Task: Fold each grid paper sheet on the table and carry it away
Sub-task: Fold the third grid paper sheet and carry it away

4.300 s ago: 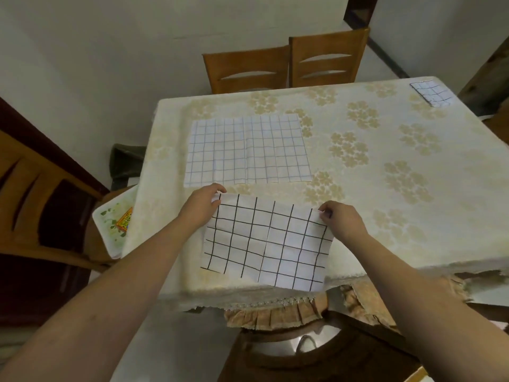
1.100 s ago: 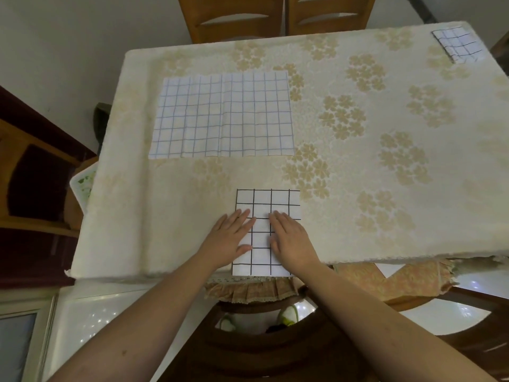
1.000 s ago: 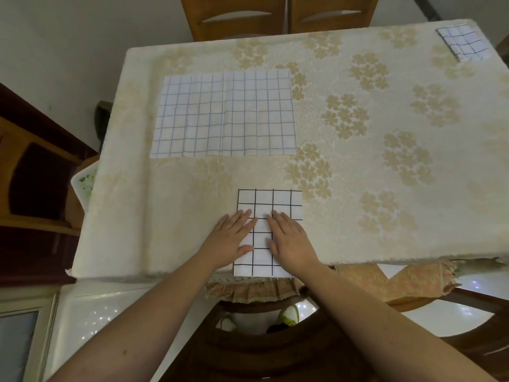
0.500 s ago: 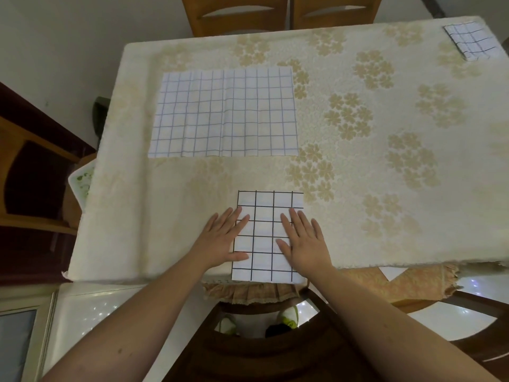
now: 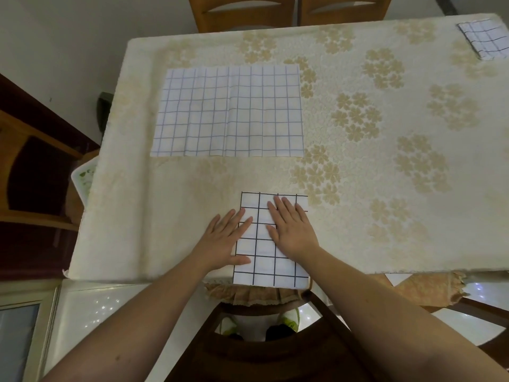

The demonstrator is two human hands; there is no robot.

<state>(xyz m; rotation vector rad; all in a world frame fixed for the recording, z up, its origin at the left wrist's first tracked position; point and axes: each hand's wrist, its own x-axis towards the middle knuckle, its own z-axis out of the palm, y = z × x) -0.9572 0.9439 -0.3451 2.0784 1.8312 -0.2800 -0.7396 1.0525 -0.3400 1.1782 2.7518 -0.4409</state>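
A folded sheet with a bold black grid (image 5: 264,266) lies at the table's near edge, its lower end just over the edge. My left hand (image 5: 224,239) lies flat with straight fingers on the sheet's left side. My right hand (image 5: 292,228) presses flat on its upper right part. A larger unfolded sheet with a thin blue grid (image 5: 230,111) lies flat further back on the left. A small folded blue-grid sheet (image 5: 486,38) sits at the far right corner.
The table (image 5: 385,175) wears a cream cloth with flower patterns. Two wooden chairs (image 5: 292,9) stand at the far side. A dark chair (image 5: 264,351) is right below me. A wooden shelf (image 5: 30,183) and a white tray (image 5: 82,180) are on the left.
Since 4.3 s ago the black-grid sheet was folded narrower. In the last half second my right hand slid up and inward over it; the left hand stayed at its left edge.
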